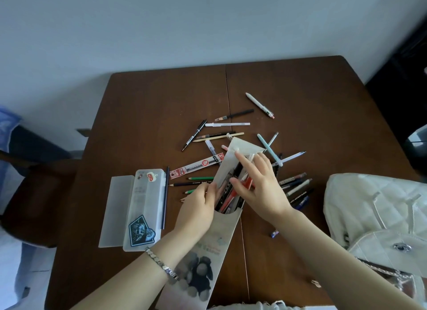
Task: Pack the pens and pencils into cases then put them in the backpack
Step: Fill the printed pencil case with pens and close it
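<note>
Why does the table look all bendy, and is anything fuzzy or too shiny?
Head view: the wide lens bends the table edges, so the far side curves; the light there is soft and dim, shadows faint, no strong glare; also in the head view, the right hand over the pencil case looks slightly smeared, and small print on the loose pens is mostly fuzzy.

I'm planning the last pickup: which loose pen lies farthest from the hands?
The white pen with a pink end, alone toward the far side of the table; every other pen lies closer to the left hand and right hand.
</note>
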